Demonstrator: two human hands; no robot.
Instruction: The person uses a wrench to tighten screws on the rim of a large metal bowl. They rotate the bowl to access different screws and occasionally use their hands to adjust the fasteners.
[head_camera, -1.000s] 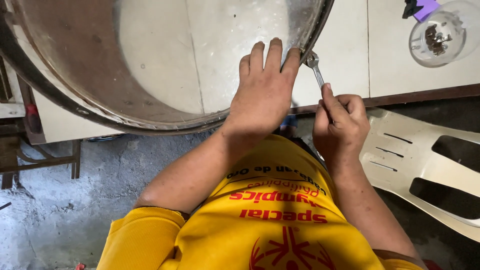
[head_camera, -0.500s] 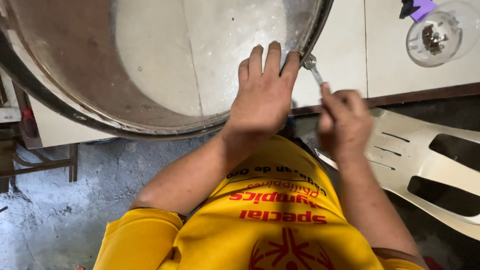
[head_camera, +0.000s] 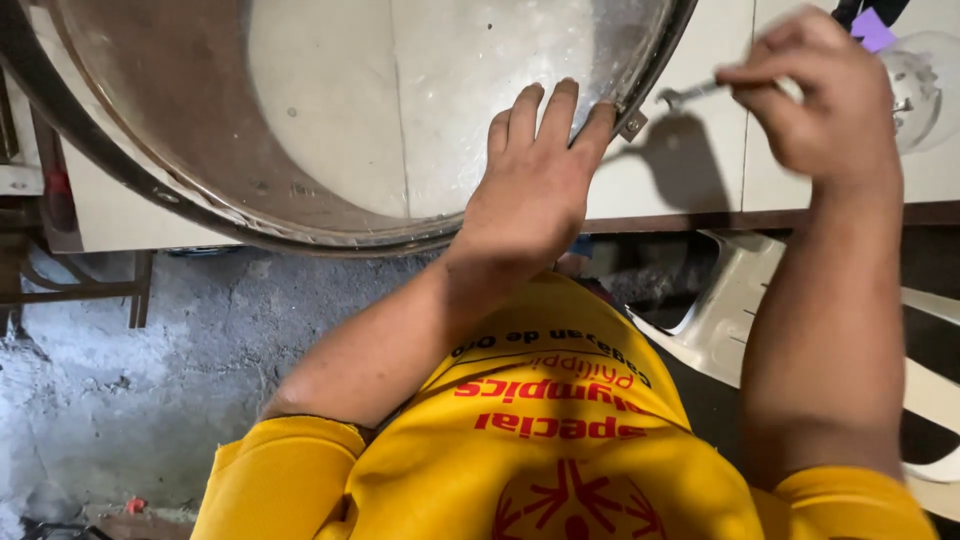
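1. Landmark: large round drum (head_camera: 330, 120) with translucent head and dark metal hoop, lying on the pale tiled table (head_camera: 680, 170). All positions below were relative to it.
2. Left hand (head_camera: 535, 190) lay flat on the drum head at its near-right edge — fingers straight, close together, only slightly spread, fingertips just inside the hoop. Palm down, gripping nothing; it pressed on the skin.
3. Right hand (head_camera: 815, 95) was off the drum, to its right and above the table. Fingers curled shut around the handle of a small metal wrench (head_camera: 690, 95).
4. Wrench pointed back toward the drum; its open jaw end sat just beside a small metal lug (head_camera: 632, 123) on the outside of the hoop, not clearly touching it. Handle end was hidden in the fist.
5. Right hand was a bit motion-blurred — exact finger placement on the handle couldn't be told.
6. Farther right of the drum, behind the right hand: a clear glass jar (head_camera: 920, 90), partly hidden.
7. Below the drum's right side, off the table edge: a white plastic chair (head_camera: 730, 310), and the person's yellow shirt (head_camera: 560, 470) in the foreground.
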